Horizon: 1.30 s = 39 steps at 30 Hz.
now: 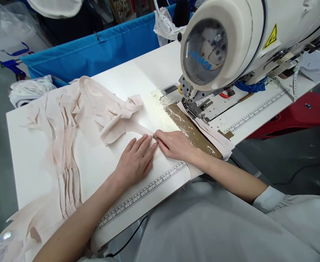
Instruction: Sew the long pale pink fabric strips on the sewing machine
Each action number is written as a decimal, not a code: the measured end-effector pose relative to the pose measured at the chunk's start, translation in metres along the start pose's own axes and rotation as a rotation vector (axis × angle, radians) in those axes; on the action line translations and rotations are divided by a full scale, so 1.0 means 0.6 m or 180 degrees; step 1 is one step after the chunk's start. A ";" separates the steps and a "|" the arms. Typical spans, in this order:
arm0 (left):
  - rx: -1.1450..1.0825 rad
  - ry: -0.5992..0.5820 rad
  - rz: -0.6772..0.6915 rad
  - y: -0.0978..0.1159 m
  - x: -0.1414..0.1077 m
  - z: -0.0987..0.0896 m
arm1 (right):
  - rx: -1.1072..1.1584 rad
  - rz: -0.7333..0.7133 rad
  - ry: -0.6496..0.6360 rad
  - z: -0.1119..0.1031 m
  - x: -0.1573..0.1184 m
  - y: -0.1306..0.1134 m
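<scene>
My left hand (135, 160) lies on the white table with its fingers stretched out, fingertips on a narrow part of the pale pink fabric (113, 136). Right beside those fingertips, my right hand (174, 145) is closed in a pinch. A small dark tip shows at its thumb and forefinger; what it belongs to is hidden in the hand. From my fingers the fabric runs left into a crumpled heap. Another pale pink strip (211, 136) lies beneath the presser foot (191, 105) of the sewing machine (222, 43).
Pleated pink pieces (68, 156) cover the table's left side. Printed rulers (143, 196) run along its front edge. Brown tape (194, 131) lies before the machine. Behind stands a blue cloth bin (94, 51); a red stool (293, 116) is at the right.
</scene>
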State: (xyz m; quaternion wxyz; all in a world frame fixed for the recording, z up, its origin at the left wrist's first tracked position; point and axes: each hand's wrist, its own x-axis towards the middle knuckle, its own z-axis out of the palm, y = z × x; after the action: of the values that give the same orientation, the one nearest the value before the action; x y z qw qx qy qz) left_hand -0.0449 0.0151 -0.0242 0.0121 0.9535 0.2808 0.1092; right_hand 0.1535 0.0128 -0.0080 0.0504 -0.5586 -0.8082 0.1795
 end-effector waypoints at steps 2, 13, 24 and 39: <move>-0.0043 -0.0014 -0.0061 0.001 0.000 0.000 | -0.0086 -0.0067 -0.0020 -0.005 -0.005 0.003; -0.0201 -0.0060 -0.0065 0.001 0.002 0.000 | 0.0379 0.0094 0.0353 0.005 -0.041 0.033; -0.0159 -0.0042 0.0042 0.001 -0.001 0.004 | 0.0146 0.0023 0.0297 0.012 -0.038 0.020; 0.0088 -0.0059 0.0073 0.006 0.001 -0.003 | 0.0219 0.0060 0.0104 -0.020 -0.081 0.046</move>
State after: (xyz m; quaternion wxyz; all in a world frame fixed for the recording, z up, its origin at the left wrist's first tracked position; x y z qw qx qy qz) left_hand -0.0427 0.0125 -0.0220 0.0003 0.9577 0.2712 0.0966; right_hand 0.1993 -0.0205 -0.0006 0.0810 -0.5669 -0.7954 0.1985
